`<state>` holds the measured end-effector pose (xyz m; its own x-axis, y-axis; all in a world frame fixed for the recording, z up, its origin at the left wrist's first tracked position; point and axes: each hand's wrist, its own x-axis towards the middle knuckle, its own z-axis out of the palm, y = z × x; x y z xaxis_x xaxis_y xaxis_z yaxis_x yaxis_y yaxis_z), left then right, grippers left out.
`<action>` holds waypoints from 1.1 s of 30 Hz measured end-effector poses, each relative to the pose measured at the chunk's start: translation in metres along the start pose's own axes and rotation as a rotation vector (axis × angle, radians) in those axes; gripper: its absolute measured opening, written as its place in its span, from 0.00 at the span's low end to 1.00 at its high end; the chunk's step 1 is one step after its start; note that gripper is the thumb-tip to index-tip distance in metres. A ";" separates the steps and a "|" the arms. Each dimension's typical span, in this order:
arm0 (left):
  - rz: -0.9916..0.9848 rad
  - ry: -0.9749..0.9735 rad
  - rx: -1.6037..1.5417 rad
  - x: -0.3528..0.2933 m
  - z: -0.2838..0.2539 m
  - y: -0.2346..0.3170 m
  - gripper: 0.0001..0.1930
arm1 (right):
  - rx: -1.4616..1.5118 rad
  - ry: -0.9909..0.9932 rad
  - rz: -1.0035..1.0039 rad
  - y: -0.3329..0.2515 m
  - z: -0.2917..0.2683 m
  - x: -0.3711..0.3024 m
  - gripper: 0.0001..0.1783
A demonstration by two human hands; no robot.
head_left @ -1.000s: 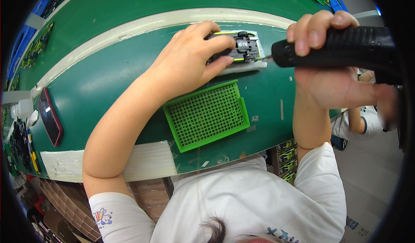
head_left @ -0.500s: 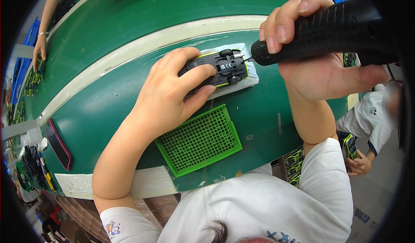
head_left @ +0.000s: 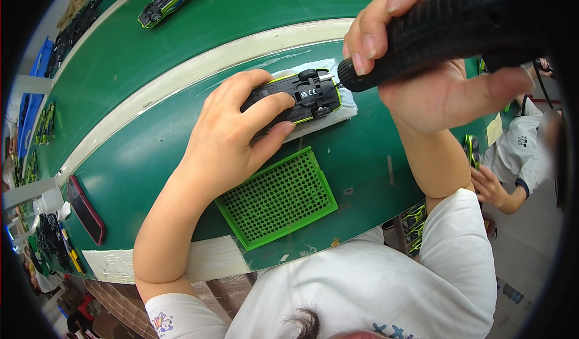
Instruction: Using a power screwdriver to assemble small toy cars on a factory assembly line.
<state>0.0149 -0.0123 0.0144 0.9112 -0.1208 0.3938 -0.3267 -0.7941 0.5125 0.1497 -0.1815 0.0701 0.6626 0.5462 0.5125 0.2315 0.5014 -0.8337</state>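
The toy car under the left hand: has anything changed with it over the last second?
The toy car has kept its place on the white pad, upside down, with the left hand still pressing on it. The right hand still has its grip on the black power screwdriver, whose tip stays at the car's end. The green perforated tray has not moved.

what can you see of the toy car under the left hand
The toy car lies upside down on a white pad on the green table. Its underside looks like black plastic, edged in yellow-green, with black wheels showing. The left hand grips its near end; the black power screwdriver in the right hand meets its far end.
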 end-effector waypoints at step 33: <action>0.059 0.059 -0.048 -0.008 0.004 -0.014 0.12 | 0.149 -0.399 -0.059 -0.013 0.011 -0.048 0.61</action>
<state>0.0133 -0.0028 0.0012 0.8740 -0.1300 0.4683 -0.3925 -0.7569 0.5225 0.1066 -0.2066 0.0581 0.3167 0.7161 0.6220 0.1354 0.6149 -0.7769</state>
